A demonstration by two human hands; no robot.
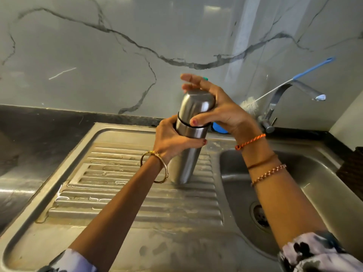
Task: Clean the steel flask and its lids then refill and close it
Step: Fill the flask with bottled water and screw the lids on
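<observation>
Standing tilted on wet drainboard (121, 195), steel flask (186, 154): your left hand (172, 140) grips neck, right hand (214, 107) wraps cup lid (196, 108). Twisting hard risks base skidding across ribs, flask toppling toward sink basin (314, 173).

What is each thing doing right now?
Flask: upright on the drainboard, held by the left hand.
Lid: on the flask, under the right hand.
Tap: no water running.
Brush: leaning against the wall.
Drainboard: wet.
</observation>
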